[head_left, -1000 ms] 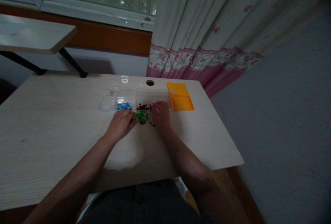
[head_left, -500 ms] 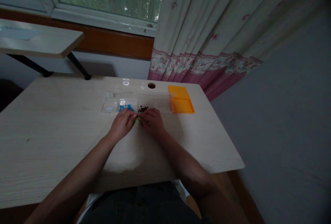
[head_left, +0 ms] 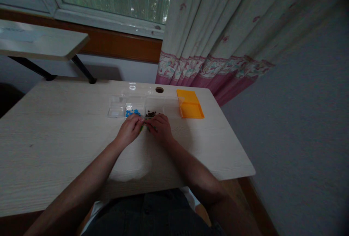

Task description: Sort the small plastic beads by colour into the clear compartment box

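Observation:
My left hand and my right hand meet just in front of a clear compartment box. The fingers of both are bent and pinched together, tips almost touching. Small green pieces show at and under the fingertips, mostly covered; their exact kind is too small to make out. Behind my left fingers, one compartment holds several small blue pieces. Several dark brown pieces lie in the compartment behind my right fingers.
An open orange case lies at the box's right end. A round hole is cut in the pale wooden desk near its back edge. A raised shelf stands at back left, and a curtain hangs behind.
Both hands stay in the same place with only slight finger movement. Less green shows between the fingertips now. The view has shifted very slightly.

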{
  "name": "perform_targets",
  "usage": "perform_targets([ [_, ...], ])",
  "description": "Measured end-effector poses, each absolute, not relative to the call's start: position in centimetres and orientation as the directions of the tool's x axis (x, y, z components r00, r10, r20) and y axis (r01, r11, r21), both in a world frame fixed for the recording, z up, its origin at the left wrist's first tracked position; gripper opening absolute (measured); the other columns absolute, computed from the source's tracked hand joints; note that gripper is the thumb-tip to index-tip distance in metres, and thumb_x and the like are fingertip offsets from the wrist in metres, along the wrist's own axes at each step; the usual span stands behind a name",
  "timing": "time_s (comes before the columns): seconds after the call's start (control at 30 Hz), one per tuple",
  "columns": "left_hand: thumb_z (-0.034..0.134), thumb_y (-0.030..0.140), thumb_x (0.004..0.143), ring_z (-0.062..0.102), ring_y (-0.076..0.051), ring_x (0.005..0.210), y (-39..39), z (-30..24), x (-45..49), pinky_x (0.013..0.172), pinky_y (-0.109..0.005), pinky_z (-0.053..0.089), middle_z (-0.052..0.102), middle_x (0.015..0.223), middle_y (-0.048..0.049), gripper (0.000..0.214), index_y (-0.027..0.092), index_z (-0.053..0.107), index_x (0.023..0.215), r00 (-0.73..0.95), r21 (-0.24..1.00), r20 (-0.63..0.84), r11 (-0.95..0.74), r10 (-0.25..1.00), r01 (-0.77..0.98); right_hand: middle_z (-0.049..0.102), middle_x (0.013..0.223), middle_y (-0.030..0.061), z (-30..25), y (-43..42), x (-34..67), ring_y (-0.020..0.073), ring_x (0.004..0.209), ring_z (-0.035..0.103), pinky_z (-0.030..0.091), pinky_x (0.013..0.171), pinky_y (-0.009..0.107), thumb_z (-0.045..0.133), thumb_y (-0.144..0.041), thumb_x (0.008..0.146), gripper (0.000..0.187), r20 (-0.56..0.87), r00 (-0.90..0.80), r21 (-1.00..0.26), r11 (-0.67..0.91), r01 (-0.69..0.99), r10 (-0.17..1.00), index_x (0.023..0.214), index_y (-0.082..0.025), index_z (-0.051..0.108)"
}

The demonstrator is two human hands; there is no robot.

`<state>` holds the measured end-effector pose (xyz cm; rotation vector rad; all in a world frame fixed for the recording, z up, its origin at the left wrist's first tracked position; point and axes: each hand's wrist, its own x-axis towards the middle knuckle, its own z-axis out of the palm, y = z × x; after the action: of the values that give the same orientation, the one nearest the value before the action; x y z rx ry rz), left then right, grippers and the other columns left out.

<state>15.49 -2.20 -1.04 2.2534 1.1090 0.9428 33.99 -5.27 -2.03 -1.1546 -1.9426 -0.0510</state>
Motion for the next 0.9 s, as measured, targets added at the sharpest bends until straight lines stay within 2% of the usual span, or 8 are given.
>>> perform_targets([
  [0.17,0.038,0.040,0.101,0.056,-0.022,0.086,-2.2,-1.3,15.5,0.079,-0.035,0.046,0.059,0.086,-0.0073,0.035,0.018,0.060,0.085,0.440,0.646,0.369,-0.567,0.818,0.512,0.073,0.084,0.0029,-2.0,-5.2,34.0,0.0183,0.089,0.061,0.046,0.087,0.035,0.066,-0.032,0.092,0.012,0.698,-0.229,-0.352,0.604,0.715,0.679,0.090,-0.025,0.076],
  [0.27,0.037,0.039,0.102,0.056,-0.023,0.086,-1.7,-1.0,15.0,0.080,-0.036,0.045,0.060,0.084,-0.0077,0.037,0.018,0.061,0.084,0.383,0.605,0.391,-0.547,0.837,0.578,0.073,0.085,0.0027,-1.7,-5.1,34.5,0.0187,0.091,0.062,0.045,0.090,0.036,0.067,-0.032,0.091,0.011,0.669,-0.181,-0.386,0.546,0.744,0.721,0.091,-0.027,0.076],
  [0.37,0.038,0.040,0.101,0.056,-0.023,0.084,-1.2,-0.5,14.1,0.079,-0.036,0.044,0.061,0.083,-0.0083,0.038,0.018,0.062,0.082,0.319,0.514,0.414,-0.509,0.852,0.691,0.074,0.086,0.0030,-1.4,-4.8,35.4,0.0194,0.091,0.062,0.045,0.091,0.037,0.067,-0.030,0.091,0.011,0.653,-0.068,-0.441,0.452,0.775,0.755,0.091,-0.027,0.077],
  [0.53,0.050,0.041,0.096,0.057,-0.026,0.087,-1.3,-0.2,13.7,0.082,-0.038,0.043,0.063,0.084,-0.0086,0.032,0.019,0.069,0.083,0.432,0.327,0.375,-0.553,0.820,0.766,0.073,0.085,0.0045,-1.3,-4.3,36.3,0.0202,0.089,0.061,0.046,0.089,0.037,0.066,-0.028,0.091,0.011,0.661,0.091,-0.504,0.351,0.789,0.745,0.088,-0.023,0.076],
  [0.7,0.063,0.045,0.088,0.057,-0.027,0.095,-2.1,-0.1,14.4,0.085,-0.039,0.044,0.064,0.093,-0.0085,0.026,0.020,0.069,0.093,0.486,0.280,0.311,-0.567,0.817,0.775,0.074,0.087,0.0038,-1.3,-4.4,36.0,0.0199,0.091,0.061,0.046,0.089,0.037,0.066,-0.028,0.091,0.010,0.636,0.094,-0.517,0.332,0.789,0.766,0.089,-0.023,0.075],
  [0.9,0.065,0.048,0.086,0.057,-0.030,0.100,-2.5,-0.2,14.9,0.086,-0.040,0.044,0.064,0.098,-0.0086,0.028,0.021,0.065,0.095,0.475,0.235,0.260,-0.532,0.841,0.813,0.074,0.086,0.0035,-1.3,-4.3,35.8,0.0202,0.090,0.061,0.046,0.089,0.037,0.069,-0.026,0.090,0.008,0.632,0.105,-0.526,0.326,0.785,0.768,0.088,-0.022,0.075],
])
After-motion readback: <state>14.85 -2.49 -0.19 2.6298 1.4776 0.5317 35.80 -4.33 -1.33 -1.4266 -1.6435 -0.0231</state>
